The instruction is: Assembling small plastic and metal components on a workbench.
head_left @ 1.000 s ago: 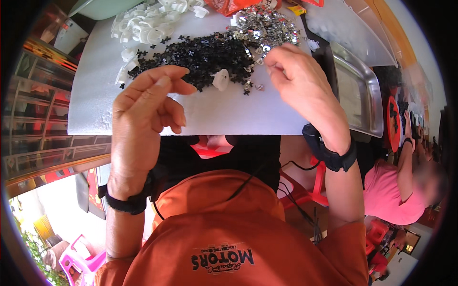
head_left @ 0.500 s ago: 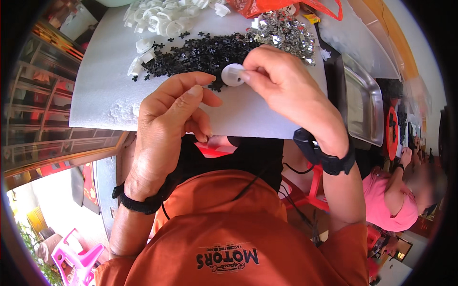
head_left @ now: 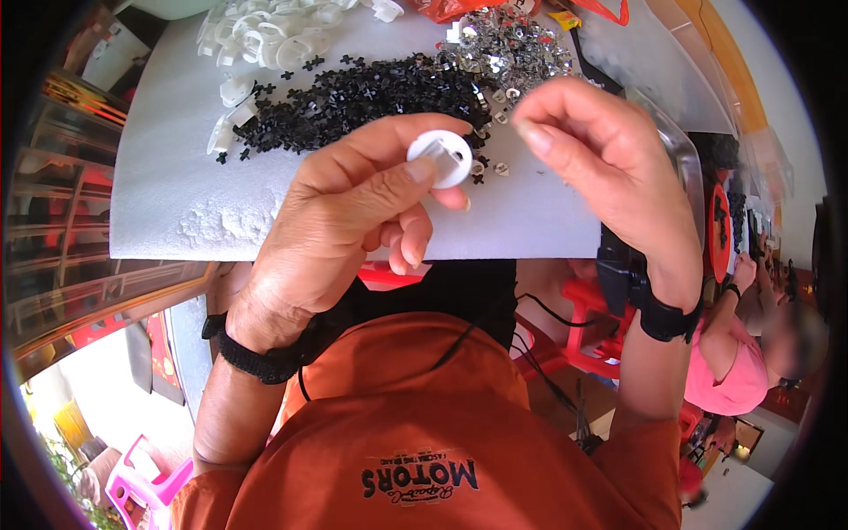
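Note:
A round white plastic part [head_left: 454,162] with a small dark hole is pinched between the thumb and fingers of my left hand [head_left: 362,199]. It is held over the near edge of a pile of small black cross-shaped pieces [head_left: 344,102]. To the right, my right hand [head_left: 609,159] is raised with thumb and forefinger pressed together. Whether anything is between those fingertips I cannot make out. Just beyond them lies a heap of small shiny metal pieces [head_left: 508,53], with a few loose ones near the black pile.
White plastic rings [head_left: 274,35] are heaped at the far left of the pale work surface [head_left: 221,208]. A red plastic bag [head_left: 442,9] lies at the back. A metal tray [head_left: 691,168] stands at the right. Another person in pink [head_left: 729,371] sits further right.
The white round part has passed from my right hand to my left. My right hand has moved away to the right, near the metal pieces.

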{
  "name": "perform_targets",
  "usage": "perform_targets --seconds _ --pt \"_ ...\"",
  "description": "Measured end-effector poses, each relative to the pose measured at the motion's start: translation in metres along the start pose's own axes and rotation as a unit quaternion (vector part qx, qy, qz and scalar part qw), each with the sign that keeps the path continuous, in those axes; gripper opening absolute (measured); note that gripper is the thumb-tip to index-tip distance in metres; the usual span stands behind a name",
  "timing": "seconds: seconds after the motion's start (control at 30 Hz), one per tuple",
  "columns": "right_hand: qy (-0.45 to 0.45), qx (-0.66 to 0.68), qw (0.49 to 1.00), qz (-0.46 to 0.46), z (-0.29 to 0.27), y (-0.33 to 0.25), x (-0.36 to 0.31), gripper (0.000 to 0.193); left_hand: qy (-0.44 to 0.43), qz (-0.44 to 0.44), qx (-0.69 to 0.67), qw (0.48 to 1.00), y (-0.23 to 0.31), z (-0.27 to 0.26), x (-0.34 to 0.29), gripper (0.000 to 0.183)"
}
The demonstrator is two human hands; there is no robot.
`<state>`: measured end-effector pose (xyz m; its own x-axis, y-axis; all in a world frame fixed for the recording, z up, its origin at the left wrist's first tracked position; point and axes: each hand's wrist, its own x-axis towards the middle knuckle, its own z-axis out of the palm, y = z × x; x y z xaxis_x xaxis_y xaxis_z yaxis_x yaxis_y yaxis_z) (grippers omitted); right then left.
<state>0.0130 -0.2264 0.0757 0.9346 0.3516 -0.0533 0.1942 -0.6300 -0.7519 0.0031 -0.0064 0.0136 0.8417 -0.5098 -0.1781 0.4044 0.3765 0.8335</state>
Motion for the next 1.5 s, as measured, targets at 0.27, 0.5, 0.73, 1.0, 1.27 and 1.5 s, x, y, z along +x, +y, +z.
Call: perform_targets --seconds 0.27,0.5,0.73,1.0,1.27,1.5 --pt "0.065 -0.159 0.985 -0.013 0.029 0.034 -0.019 0.013 0.039 0.041 0.055 0.997 -0.007 0.002 0.010 0.035" --pt "0.083 -0.161 0.983 0.005 0.037 0.034 -0.010 0.007 0.031 0.040 0.028 0.998 -0.015 -0.003 0.005 0.040" --pt "0.095 -0.198 0.975 -0.022 0.039 0.036 -0.010 0.008 -0.012 0.067 0.063 0.996 -0.017 -0.010 0.007 0.038" --pt "0.067 0.072 0.993 0.066 0.025 0.005 -0.016 0.006 0.000 0.061 0.013 0.998 -0.017 -0.008 0.006 0.035" --pt "0.005 0.183 0.981 0.064 0.043 -0.013 0.000 0.005 -0.003 0.055 0.002 0.998 -0.015 -0.008 0.005 0.033" --pt "0.048 0.144 0.988 -0.003 0.052 -0.006 0.000 0.004 -0.015 0.031 -0.018 0.999 -0.013 -0.010 0.003 0.032"
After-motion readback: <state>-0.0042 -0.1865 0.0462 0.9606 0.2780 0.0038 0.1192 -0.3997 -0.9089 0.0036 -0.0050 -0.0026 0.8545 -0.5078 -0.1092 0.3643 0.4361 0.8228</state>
